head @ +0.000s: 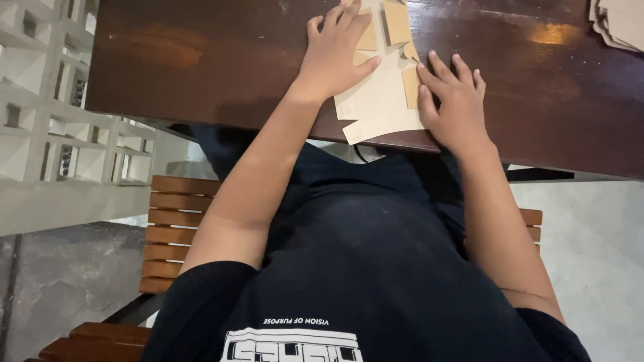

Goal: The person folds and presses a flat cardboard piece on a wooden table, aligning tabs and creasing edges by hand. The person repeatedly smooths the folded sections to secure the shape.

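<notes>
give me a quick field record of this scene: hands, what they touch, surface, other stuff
left hand: flat, palm down on the cardboard cutout
right hand: pressing the cutout's right edge, fingers spread
cutout: flat tan die-cut sheet with flaps, overhanging the near edge
surface: dark wooden table
other: stack of cardboard sheets at far right corner; slatted wooden bench below

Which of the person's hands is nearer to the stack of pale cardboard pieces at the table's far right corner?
Right. The right hand lies at the right edge of the flat cardboard cut-out, on the side toward the stack of pale cardboard pieces; the left hand presses the cut-out's left part, farther away.
</notes>
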